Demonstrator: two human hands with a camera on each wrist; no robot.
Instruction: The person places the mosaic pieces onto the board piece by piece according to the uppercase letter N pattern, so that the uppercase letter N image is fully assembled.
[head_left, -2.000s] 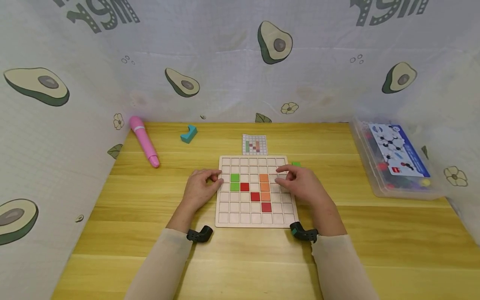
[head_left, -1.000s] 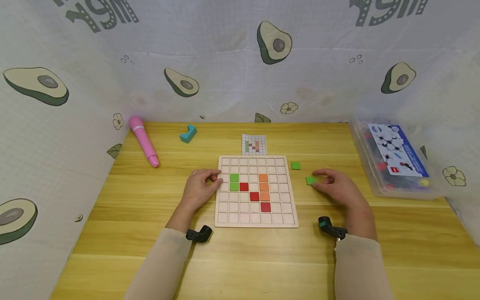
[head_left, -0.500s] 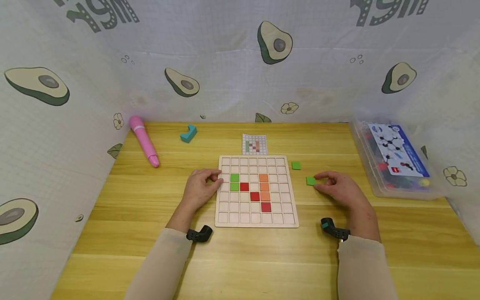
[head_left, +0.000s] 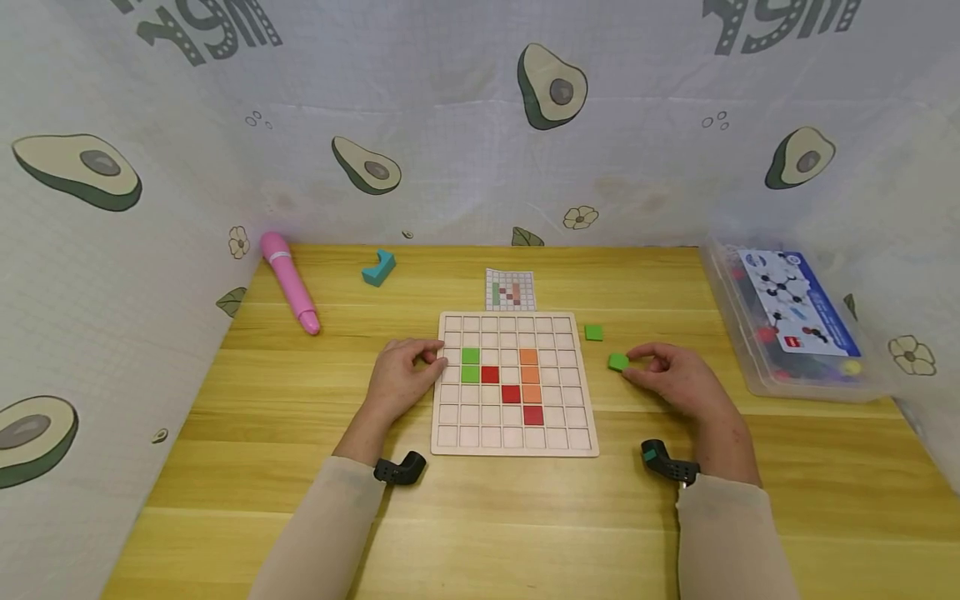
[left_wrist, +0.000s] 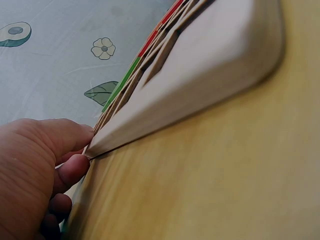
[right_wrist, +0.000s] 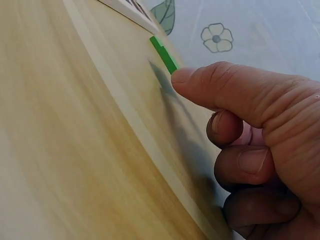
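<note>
A pale wooden grid board (head_left: 558, 437) lies mid-table. Set in its cells are two green tiles (head_left: 470, 365), three red tiles (head_left: 511, 394) and three orange tiles (head_left: 530, 375). At the board's left edge, my left hand (head_left: 401, 377) holds the rim between thumb and index finger; the left wrist view shows these fingertips (left_wrist: 80, 137) right at the edge. To the right of the board, my right hand (head_left: 673, 379) pinches a loose green tile (head_left: 617, 362) by its side. That tile (right_wrist: 162, 54) is slightly tilted, with a shadow beneath it. Another green tile (head_left: 593, 332) lies near the board's upper right corner.
Behind the board lies a small printed pattern card (head_left: 510, 290). A clear plastic box (head_left: 795, 333) with a blue-and-white label stands at right. At the back left are a pink microphone-shaped object (head_left: 290, 283) and a teal block (head_left: 378, 268). A patterned cloth (head_left: 450, 100) hangs behind the table.
My right hand has moved right, from over the board's right side to the nearer loose green tile, which it now pinches and tilts. The left hand stays at the board's edge.
</note>
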